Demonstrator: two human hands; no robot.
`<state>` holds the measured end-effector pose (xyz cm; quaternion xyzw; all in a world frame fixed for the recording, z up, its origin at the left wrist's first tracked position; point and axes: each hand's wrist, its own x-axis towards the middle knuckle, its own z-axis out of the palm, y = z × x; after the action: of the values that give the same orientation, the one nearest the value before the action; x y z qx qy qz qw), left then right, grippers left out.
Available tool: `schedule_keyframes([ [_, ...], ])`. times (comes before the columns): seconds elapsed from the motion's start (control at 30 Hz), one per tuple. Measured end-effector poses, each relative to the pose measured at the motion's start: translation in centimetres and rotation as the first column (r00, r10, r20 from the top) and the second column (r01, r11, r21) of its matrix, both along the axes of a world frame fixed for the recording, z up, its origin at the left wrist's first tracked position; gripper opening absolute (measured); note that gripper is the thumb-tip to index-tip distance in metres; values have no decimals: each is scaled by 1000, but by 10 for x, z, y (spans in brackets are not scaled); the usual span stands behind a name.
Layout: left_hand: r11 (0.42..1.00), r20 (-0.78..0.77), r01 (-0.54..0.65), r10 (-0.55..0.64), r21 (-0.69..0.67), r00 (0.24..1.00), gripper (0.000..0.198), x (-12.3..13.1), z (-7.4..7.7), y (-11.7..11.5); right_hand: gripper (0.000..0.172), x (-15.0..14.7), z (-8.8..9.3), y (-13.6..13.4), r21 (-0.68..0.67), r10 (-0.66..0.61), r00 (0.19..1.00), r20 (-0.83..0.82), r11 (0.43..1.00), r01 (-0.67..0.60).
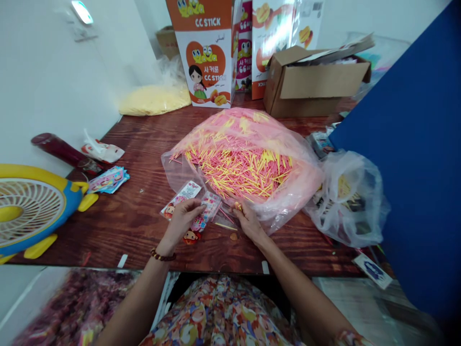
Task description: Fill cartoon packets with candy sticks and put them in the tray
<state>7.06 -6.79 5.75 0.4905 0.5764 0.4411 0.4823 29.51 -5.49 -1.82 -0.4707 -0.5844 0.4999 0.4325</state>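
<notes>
In the middle of the frame, a large clear plastic bag (288, 211) lies open on the dark red-brown wooden table (144, 240), filled with thin pink and yellow sticks (245, 173). Just below its mouth, left of the frame's centre, the left hand (185, 218) has thumb and fingertips pressed together, pinching a small flat printed packet (201, 220) with pink lettering too small to read. A second flat clear-and-pink printed packet (187, 191) lies just beside that hand, partly covered by it. The right hand (250, 223), wearing a gold-coloured ring (237, 206), is at the bag's lower edge, its fingers curled and drawn together; whether they grip anything cannot be told. A few loose sticks (226, 226) lie between the two hands.

At the top centre stands a tall orange-and-white cardboard box (207, 53) reading "CC STICK" in white on its orange band and again on an orange heart, along with Korean characters, Arabic script, a cartoon girl and mangoes. Behind it, a magenta box (245, 53) carries Korean characters too, and a white-and-orange box (262, 38) shows mangoes. An open brown cardboard box (317, 86) sits at the upper right; below it, a translucent white carrier bag (349, 202) has contents with dark print, only partly legible. At the left edge is a yellow-and-blue plastic fan (72, 197), with a fanned stack of pink-and-blue printed packets (110, 180) beside it
</notes>
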Motion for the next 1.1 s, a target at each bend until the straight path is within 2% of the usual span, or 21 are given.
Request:
schedule_keyframes([
  [0.13, 999, 4, 30, -30, -18, 1000, 32, 6, -1, 1, 15, 0, 8, 6, -63, -15, 987, -160, 998, 5],
  [0.2, 997, -4, 68, -68, -29, 998, 31, 11, -2, 1, 18, 2, 21, 10, -87, -16, 966, -260, 996, -6],
  [0.27, 992, -6, 118, -118, -46, 993, 30, 15, -3, 1, 20, 3, 37, 14, -83, 18, 958, -286, 996, -44],
  [0.33, 983, 0, 171, -171, -69, 985, 29, 19, -5, 1, 19, 3, 52, 16, -35, 100, 973, -207, 993, -110],
  [0.4, 973, -6, 215, -216, -87, 976, 29, 22, -8, 3, 15, 1, 65, 18, 48, 192, 980, -45, 981, -190],
  [0.5, 964, -24, 245, -249, -102, 968, 31, 25, -8, 5, 11, -4, 74, 20, 168, 259, 950, 173, 943, -287],
  [0.6, 956, -15, 266, -270, -126, 963, 31, 25, -5, 4, 7, -7, 78, 22, 216, 273, 925, 265, 918, -333],
  [0.73, 938, 21, 312, -312, -154, 950, 31, 25, -1, 1, 5, -5, 79, 23, 187, 294, 908, 298, 915, -357],
  [0.83, 940, 21, 322, -322, -117, 947, 29, 25, -1, -2, 9, -1, 81, 25, 85, 269, 956, 117, 956, -280],
  [0.9, 945, 0, 319, -320, -72, 947, 28, 25, -1, -4, 11, 0, 84, 26, 7, 161, 981, -105, 987, -161],
  [1.0, 948, -68, 317, -316, 4, 946, 27, 26, -3, -6, 17, -4, 92, 24, -78, -29, 908, -417, 997, -4],
  [1.1, 948, -105, 310, -302, 72, 947, 29, 28, -4, -7, 21, -13, 104, 19, -130, -108, 804, -584, 991, 39],
])
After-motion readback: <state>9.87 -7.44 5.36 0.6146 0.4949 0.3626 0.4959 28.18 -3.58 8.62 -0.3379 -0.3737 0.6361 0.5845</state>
